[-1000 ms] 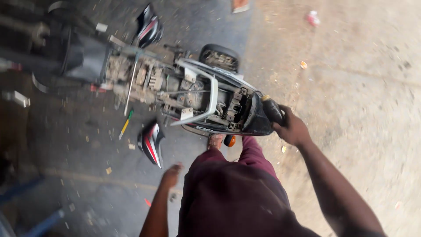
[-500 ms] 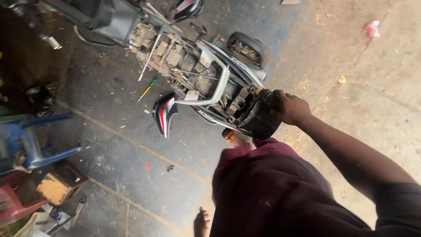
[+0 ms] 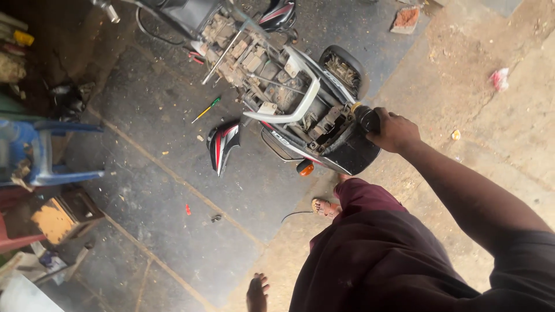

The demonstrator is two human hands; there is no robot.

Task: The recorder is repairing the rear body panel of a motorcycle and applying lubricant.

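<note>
My right hand point(image 3: 394, 130) is shut on a black round part point(image 3: 364, 117) at the tail of a stripped scooter point(image 3: 272, 81), which stands on the dark floor in front of me. The scooter's panels are off, and its frame, a silver grab rail point(image 3: 302, 107) and the rear wheel point(image 3: 344, 69) are exposed. An orange indicator lamp point(image 3: 305, 169) hangs under the tail. My left hand point(image 3: 257, 292) hangs low by my side with its fingers apart and nothing in it. My sandalled foot point(image 3: 325, 207) stands just behind the tail.
A loose black, red and white body panel point(image 3: 222, 145) lies left of the scooter, with a green-yellow screwdriver point(image 3: 207, 110) beyond it. A blue plastic chair point(image 3: 40, 153) and a wooden box point(image 3: 60, 216) stand at the left. A brick point(image 3: 406, 17) and pink litter point(image 3: 500, 78) lie on the sandy ground.
The view has swung so the scooter sits higher and the chair and box come in at the left. My right hand keeps its grip on the tail. My left hand has dropped lower.
</note>
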